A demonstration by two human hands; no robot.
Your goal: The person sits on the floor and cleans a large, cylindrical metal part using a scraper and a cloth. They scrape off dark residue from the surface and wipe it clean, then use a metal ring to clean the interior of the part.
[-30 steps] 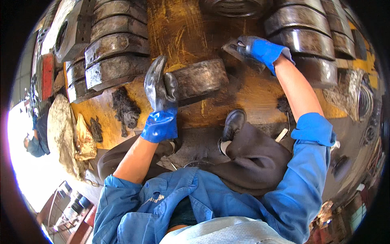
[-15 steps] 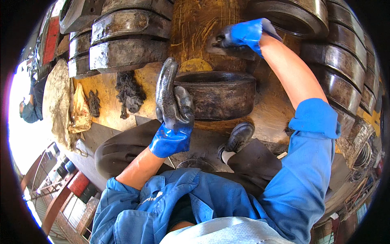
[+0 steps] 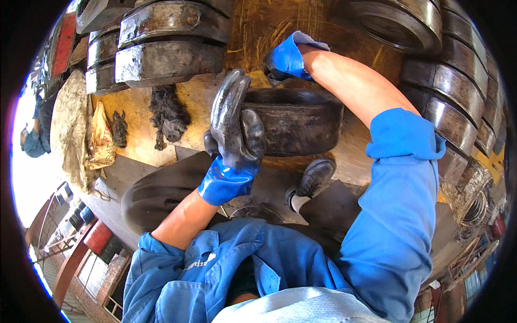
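Grease-blackened fingers (image 3: pixel 230 102) of the left hand (image 3: pixel 232 141), in a blue glove, lie flat and together against the near left rim of a dark metal ring (image 3: pixel 295 120); the thumb presses the ring's outer wall, so the hand grips the rim. Right hand (image 3: pixel 288 56), also in a blue glove, reaches to the far side of the ring; its fingers are curled at the ring's back edge, and whether they clasp anything cannot be told.

Ring: heavy, round, hollow, dark and oily, standing on a yellow-brown worn surface (image 3: pixel 269 24) scored with scratches.

Left of the ring on that surface: a clump of black oily rag (image 3: pixel 168 116), a smaller dark clump (image 3: pixel 119 128) beyond it, and pale crumpled cloths (image 3: pixel 99 141) further left.

Behind and left of the ring: a stack of thick grey metal rings (image 3: pixel 167 40), rust-marked. Right of the ring: a row of similar rings (image 3: pixel 449 102) leaning one against another, and one large ring (image 3: pixel 396 21) at the far right.

Below the ring: a black shoe (image 3: pixel 314 176) with white sock, dark trousers, blue work jacket sleeves.

Far left of the ring: bright daylight, a second person in blue (image 3: pixel 35 140) at the edge. Lower left: red metal framework (image 3: pixel 75 255).
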